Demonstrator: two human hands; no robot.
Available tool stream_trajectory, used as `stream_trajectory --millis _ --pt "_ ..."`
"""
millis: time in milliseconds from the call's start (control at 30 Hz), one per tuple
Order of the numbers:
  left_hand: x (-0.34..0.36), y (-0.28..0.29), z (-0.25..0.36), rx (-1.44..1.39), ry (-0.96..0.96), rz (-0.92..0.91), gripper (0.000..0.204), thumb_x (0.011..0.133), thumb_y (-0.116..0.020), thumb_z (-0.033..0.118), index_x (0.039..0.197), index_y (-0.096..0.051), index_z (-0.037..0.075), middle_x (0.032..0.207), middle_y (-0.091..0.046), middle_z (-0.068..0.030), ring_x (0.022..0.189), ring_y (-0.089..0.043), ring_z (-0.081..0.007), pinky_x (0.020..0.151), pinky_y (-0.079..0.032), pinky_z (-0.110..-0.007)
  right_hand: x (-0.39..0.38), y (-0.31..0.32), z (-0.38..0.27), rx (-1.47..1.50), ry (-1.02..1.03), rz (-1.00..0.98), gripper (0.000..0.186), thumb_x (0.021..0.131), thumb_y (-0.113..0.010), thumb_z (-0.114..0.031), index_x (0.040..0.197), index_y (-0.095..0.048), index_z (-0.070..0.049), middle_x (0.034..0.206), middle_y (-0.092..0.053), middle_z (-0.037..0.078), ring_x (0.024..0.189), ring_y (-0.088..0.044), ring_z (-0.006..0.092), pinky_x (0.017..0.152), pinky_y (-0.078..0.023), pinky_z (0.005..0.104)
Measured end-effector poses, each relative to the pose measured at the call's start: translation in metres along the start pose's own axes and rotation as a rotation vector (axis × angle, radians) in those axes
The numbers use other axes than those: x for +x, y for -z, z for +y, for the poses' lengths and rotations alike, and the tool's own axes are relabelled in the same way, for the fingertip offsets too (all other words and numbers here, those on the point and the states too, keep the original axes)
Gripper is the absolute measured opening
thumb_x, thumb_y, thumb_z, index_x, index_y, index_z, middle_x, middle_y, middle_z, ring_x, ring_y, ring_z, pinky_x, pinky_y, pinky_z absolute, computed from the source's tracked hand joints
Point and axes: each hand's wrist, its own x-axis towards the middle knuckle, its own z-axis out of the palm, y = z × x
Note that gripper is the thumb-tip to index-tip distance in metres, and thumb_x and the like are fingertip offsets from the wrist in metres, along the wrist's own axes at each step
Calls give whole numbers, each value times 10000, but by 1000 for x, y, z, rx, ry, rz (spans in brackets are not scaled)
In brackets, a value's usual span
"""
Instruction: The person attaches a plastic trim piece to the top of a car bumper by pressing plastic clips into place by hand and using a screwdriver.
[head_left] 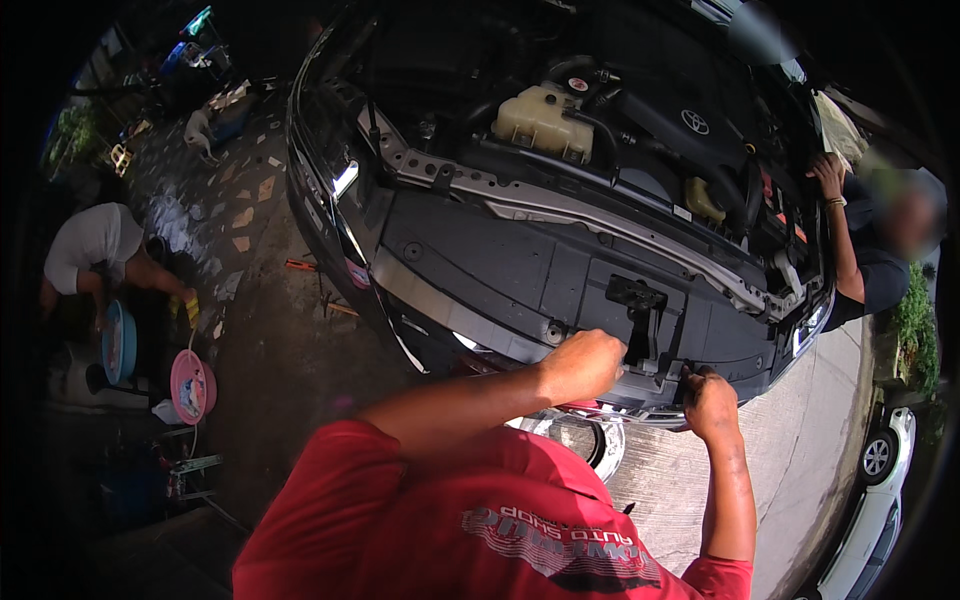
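Note:
A black plastic cover panel [480, 255] spans the front of a car's open engine bay, with a rectangular opening near its middle. At the panel's front edge, left of the opening, my left hand [585, 367] is closed with its knuckles up; whatever is in its fingers is hidden. To the right of the opening, my right hand [713, 402] is curled at the same edge, its fingertips against the panel. What these fingers hold, if anything, cannot be made out. Inside the opening sits a dark latch mechanism [637, 295].
A coolant tank [540, 122] and a dark engine cover [670, 115] lie behind the panel. At the right fender another person [885, 230] rests a hand on the car. A tyre [605, 440] lies below my arms. Tools [340, 308] are on the ground left; another person [100, 245] bends over basins.

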Motion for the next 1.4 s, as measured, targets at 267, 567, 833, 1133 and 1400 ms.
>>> stream_trajectory --millis 267,567,833,1133,1400 --pt "-21 -26 -29 -806 86 64 393 1027 -682 122 1391 -709 -22 969 -778 -148 776 -700 -169 691 -556 -313 -12 33 -32 465 88 340 335 903 -712 -8 1232 -766 22 979 -720 196 891 -714 379 819 -563 444" --pt "-81 -21 -27 -1320 258 -226 316 1129 -622 216 1406 -676 73 870 -585 67 662 -428 1 533 -322 -185 5 11 -138 810 624 99 376 827 -866 -99 1186 -790 -12 827 -657 93 704 -671 217 646 -541 349" --pt "-113 -8 -21 -1338 329 -32 335 1142 -629 312 1326 -682 37 814 -507 80 624 -400 -5 504 -303 -192 12 34 -158 1475 532 -620 281 1090 -596 -74 1359 -674 -100 1106 -792 129 1120 -774 278 978 -588 402" --pt "-141 15 -29 -1423 344 202 435 1153 -611 345 1469 -656 49 934 -614 25 623 -363 -12 493 -286 -191 52 -1 -186 1091 736 -42 148 943 -724 5 1074 -767 60 877 -797 133 798 -788 162 727 -616 297" --pt "-159 34 -44 -1492 245 452 433 1149 -605 233 1505 -615 -14 937 -589 33 622 -389 -19 544 -335 -183 85 45 -219 918 825 186 250 866 -787 -38 1109 -796 19 968 -778 166 833 -793 248 754 -617 355"
